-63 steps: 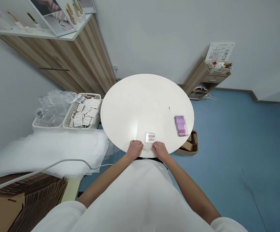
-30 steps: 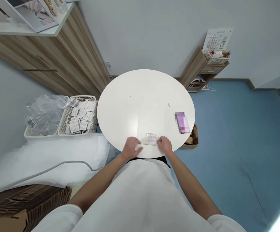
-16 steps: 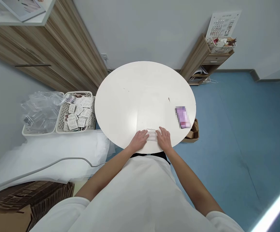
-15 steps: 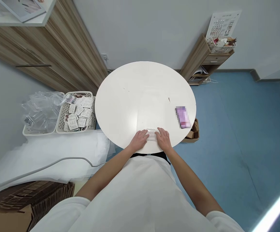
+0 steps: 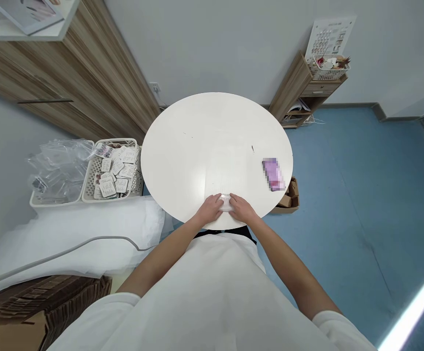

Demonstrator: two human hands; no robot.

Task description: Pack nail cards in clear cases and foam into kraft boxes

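In the head view, our two hands cover the ends of the packet, so only its shiny middle shows and we cannot make out what is inside. The left hand and right hand are both narrowed on it, thumbs on the near side, fingers on the far side; how firmly they press we cannot tell. The packet lies between them, at the near edge of the surface. Right of the right hand, the purple thing is blurred into blocks. Beyond it, the carton is partly hidden by the surface's edge.

The packet looks clear and glossy; the surface is smooth, white and oval in our view. Well left of the left hand, sheeting lies thin and whitish, a grey cord across it.

Behind that sheeting stand two plastic baskets: the one nearer our left hand holds white cards, their print too small to read; the farther one is heaped with clear, crumpled bags.
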